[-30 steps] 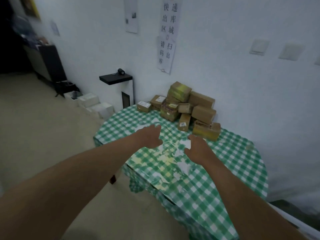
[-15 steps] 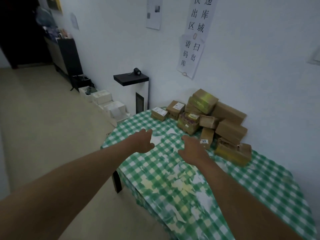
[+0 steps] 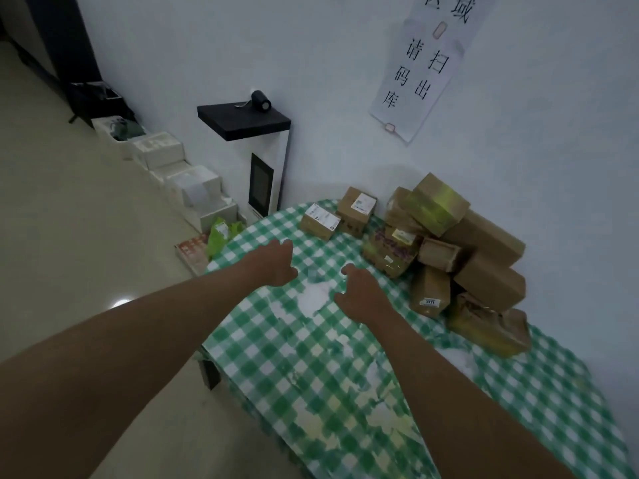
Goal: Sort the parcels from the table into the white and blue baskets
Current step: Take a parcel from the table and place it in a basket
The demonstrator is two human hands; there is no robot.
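Both hands are empty mid-frame over the checkered table [image 3: 345, 392], left hand [image 3: 276, 262] and right hand [image 3: 363, 292] loosely open, short of the cardboard parcels [image 3: 449, 243] upper right.

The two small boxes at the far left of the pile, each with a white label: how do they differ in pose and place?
The front labelled box lies low and flat, nearest the table edge; the rear labelled box stands taller and tilts, closer to the wall. The front labelled box has a long label across its top; the rear labelled box has a squarer one. Both are brown cardboard, sit side by side on the checked tablecloth, and neither hand touches them.
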